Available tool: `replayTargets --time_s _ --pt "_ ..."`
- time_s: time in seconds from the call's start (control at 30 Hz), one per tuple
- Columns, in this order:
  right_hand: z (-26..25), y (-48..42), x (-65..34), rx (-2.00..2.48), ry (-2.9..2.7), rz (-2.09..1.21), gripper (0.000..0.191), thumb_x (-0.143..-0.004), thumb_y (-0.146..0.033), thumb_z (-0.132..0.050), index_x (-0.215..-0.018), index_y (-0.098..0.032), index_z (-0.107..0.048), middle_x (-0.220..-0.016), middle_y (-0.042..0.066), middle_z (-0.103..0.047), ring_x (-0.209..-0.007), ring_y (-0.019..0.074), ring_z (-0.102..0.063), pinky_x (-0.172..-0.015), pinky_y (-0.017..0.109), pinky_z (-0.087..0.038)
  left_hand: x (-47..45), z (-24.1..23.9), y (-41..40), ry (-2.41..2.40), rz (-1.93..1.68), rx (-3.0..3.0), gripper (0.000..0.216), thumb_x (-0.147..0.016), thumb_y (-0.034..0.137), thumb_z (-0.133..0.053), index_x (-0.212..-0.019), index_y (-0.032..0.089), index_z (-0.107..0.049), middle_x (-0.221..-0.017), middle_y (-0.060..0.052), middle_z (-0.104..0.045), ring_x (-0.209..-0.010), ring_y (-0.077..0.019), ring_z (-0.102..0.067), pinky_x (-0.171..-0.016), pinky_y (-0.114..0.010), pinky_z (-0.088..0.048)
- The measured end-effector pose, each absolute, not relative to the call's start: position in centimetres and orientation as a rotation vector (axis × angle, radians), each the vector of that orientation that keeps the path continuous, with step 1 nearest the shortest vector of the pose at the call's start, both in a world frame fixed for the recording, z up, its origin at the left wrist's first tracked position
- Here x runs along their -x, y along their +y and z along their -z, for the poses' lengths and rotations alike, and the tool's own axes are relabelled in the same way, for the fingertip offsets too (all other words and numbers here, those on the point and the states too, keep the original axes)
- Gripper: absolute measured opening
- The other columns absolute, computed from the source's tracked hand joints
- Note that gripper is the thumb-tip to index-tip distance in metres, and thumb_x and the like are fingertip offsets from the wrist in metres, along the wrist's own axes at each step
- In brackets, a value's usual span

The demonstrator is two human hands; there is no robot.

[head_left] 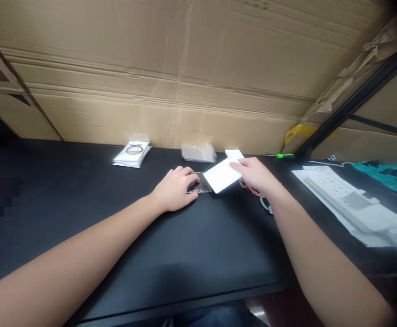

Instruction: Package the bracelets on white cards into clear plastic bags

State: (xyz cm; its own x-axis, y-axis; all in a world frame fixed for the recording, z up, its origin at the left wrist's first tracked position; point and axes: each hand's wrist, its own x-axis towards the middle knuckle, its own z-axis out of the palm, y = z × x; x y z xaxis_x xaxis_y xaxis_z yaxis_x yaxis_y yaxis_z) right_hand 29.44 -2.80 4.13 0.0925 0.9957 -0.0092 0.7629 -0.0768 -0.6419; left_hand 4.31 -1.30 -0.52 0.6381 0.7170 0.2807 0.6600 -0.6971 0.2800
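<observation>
Table [184,254] before a cardboard wall [116,54]: packets [132,154] lie back left, sleeves [198,153] back centre, power strip [330,186] right. Before the sleeves, left hand [178,188] touches bag [204,182]; right of it, card [220,175] in right hand [256,175].

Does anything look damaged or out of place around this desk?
Yes, the cardboard wall: its right edge, along the black bar, looks torn and ragged, unlike its flatter middle. I see nothing spilled near the right hand, which holds a white card.

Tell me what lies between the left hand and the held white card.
The head view shows a clear plastic sleeve between the left hand and the held white card.
</observation>
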Motion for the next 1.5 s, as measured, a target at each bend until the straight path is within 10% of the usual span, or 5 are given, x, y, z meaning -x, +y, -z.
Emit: replayTargets --time_s 0.67,1.5 --pt "-4.4 -2.7 -29.0 2.171 -1.847 -0.299 0.031 -0.081 -0.041 -0.046 -0.062 -0.018 -0.059 -0.062 0.008 -0.062 -0.053 0.0194 -0.055 -0.05 0.029 -0.037 -4.7 0.0 -2.1 1.088 -0.463 -2.739 0.038 -0.082 0.034 -0.05 -0.118 0.034 -0.061 -0.102 -0.004 -0.057 -0.094 -0.0229 -0.055 -0.085 -0.037 -0.039" --pt "-2.8 -2.8 -27.2 1.672 -1.813 -0.907 0.043 -0.082 -0.054 -0.047 -0.061 -0.018 -0.052 -0.056 0.0 -0.053 -0.052 0.0126 -0.045 -0.051 0.025 -0.031 -4.7 0.0 -2.1 1.239 -0.738 -2.634 0.069 -0.069 0.055 -0.067 -0.129 0.028 -0.045 -0.123 -0.007 -0.055 -0.107 -0.0305 -0.052 -0.091 -0.043 -0.04"
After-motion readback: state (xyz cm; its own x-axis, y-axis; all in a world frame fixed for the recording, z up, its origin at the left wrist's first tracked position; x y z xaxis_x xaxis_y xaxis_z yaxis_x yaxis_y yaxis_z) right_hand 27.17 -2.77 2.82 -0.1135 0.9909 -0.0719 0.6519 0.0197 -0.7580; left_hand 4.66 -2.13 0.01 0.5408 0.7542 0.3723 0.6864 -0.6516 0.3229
